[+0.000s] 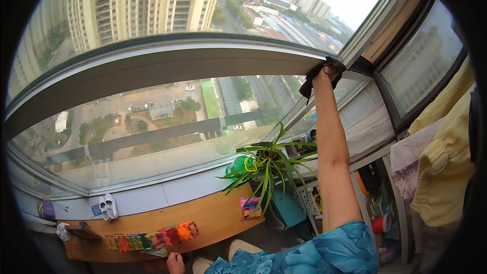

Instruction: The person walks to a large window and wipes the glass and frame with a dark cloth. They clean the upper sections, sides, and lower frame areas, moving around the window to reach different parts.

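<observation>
My right arm is stretched far out, and my right hand [330, 71] grips a dark cloth [311, 83] against the window's horizontal frame bar [213, 60], at the corner by the upright post [374, 17]. Part of the cloth hangs below my fingers. My left hand [175, 263] is low at the picture's bottom edge, its fingers curled and partly cut off; whether it holds anything is hidden. It is beside the front edge of a wooden tabletop [218, 207], near a row of coloured translucent magnetic building tiles [135, 242].
A spider plant [272, 160] and a green plastic bottle [237, 166] with a yellow handle stand below my right arm. White shoes [109, 207] lean at the window wall. A teal bin [289, 207], shelves and hanging yellow clothes [443, 171] are to the right.
</observation>
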Available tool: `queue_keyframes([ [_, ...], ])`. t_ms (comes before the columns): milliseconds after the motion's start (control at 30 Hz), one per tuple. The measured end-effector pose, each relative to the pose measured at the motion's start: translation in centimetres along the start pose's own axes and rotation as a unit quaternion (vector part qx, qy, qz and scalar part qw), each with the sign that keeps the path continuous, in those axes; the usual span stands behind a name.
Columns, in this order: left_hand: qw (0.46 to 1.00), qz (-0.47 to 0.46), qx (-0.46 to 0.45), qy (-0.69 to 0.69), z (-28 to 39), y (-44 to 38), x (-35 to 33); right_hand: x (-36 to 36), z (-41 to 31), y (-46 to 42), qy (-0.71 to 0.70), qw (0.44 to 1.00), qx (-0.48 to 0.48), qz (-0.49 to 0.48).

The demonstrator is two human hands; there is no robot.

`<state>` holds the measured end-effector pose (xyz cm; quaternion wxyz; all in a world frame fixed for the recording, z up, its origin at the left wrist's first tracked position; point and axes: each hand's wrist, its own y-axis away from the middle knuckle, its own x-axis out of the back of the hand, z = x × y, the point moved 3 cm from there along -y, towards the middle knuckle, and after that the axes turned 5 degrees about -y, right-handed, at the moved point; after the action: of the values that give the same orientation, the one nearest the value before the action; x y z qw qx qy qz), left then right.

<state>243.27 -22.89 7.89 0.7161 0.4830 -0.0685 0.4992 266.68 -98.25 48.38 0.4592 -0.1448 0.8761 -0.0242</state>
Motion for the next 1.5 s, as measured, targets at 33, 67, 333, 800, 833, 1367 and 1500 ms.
queue_keyframes([
  [33, 1.000, 0.001, -0.019, -0.011, -0.3, -0.1, 0.3, -0.4, 1.0, 2.5, -0.030, 0.999, 0.012, -0.010],
  [67, 0.999, 0.003, -0.039, -0.020, -0.6, -0.3, 0.5, -0.9, 1.9, 4.8, -0.050, 0.998, 0.022, -0.016],
  [333, 0.988, 0.055, -0.133, -0.056, 3.2, -2.3, 2.7, 1.2, 4.4, 6.9, -0.024, 0.991, 0.038, -0.128],
  [800, 0.979, -0.002, -0.193, -0.064, 5.4, -1.6, -3.5, -0.2, -0.4, 1.7, 0.214, 0.957, 0.117, -0.159],
  [833, 0.979, -0.011, -0.191, -0.068, 5.6, -1.6, -3.5, -1.5, 0.2, 4.0, 0.367, 0.868, 0.272, -0.195],
  [1367, 0.989, 0.013, -0.134, -0.058, 6.2, -1.8, -4.2, 1.0, -0.4, -0.8, 0.173, 0.895, 0.313, -0.268],
  [1500, 0.984, 0.005, -0.168, -0.065, 6.1, -1.8, -4.4, 1.9, 2.8, 5.2, 0.423, 0.800, 0.409, -0.120],
])
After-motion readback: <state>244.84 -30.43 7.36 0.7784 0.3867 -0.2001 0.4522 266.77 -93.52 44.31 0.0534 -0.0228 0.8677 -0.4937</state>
